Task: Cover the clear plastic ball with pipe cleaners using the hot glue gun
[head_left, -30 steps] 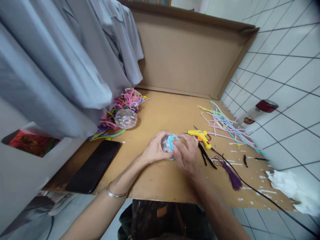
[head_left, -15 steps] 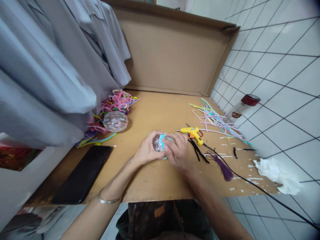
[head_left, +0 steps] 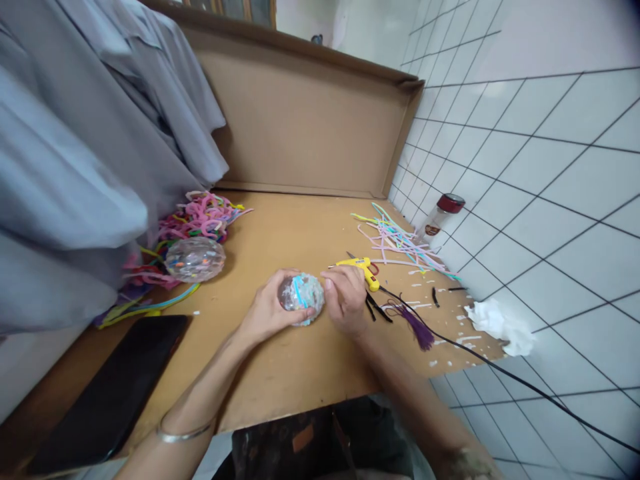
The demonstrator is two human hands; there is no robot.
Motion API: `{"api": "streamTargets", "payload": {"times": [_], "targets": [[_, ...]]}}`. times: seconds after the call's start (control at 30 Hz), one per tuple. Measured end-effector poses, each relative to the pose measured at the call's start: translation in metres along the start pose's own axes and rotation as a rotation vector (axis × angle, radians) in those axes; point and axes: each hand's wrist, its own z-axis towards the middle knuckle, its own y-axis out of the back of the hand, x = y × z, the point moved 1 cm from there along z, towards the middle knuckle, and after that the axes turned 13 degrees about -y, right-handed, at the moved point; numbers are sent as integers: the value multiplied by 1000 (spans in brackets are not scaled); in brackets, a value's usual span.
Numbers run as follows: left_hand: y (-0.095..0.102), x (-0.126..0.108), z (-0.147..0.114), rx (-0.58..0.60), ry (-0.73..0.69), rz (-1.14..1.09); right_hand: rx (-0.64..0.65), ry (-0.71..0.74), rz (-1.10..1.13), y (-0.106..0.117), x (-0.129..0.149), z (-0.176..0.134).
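A clear, faceted ball with a light blue strip across it sits in my left hand, its fingers and thumb wrapped round the left side. Just right of the ball, my right hand is curled closed, thumb and forefinger close together near the ball's edge. Whether anything small is between those fingers is hidden. Behind the right hand lies a yellow glue gun, its nozzle pointing left. Black strips and a purple thread tassel lie to the right of that hand.
Pink and multicoloured pipe cleaners and another clear ball are at left, near a black phone. Pastel pipe cleaners, a red-lidded bottle and white tissue stand or lie at right. A black cord crosses the right edge.
My right hand has come off the ball and curled beside it, leaving more of the ball and the blue strip visible. My left hand still holds the ball. The view has shifted right.
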Motion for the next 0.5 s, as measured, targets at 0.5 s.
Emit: {"api": "streamTargets", "payload": {"times": [0.5], "targets": [[0,-3,-3,-15,-59,10,108,-576,-270,20,-188,155]]}}
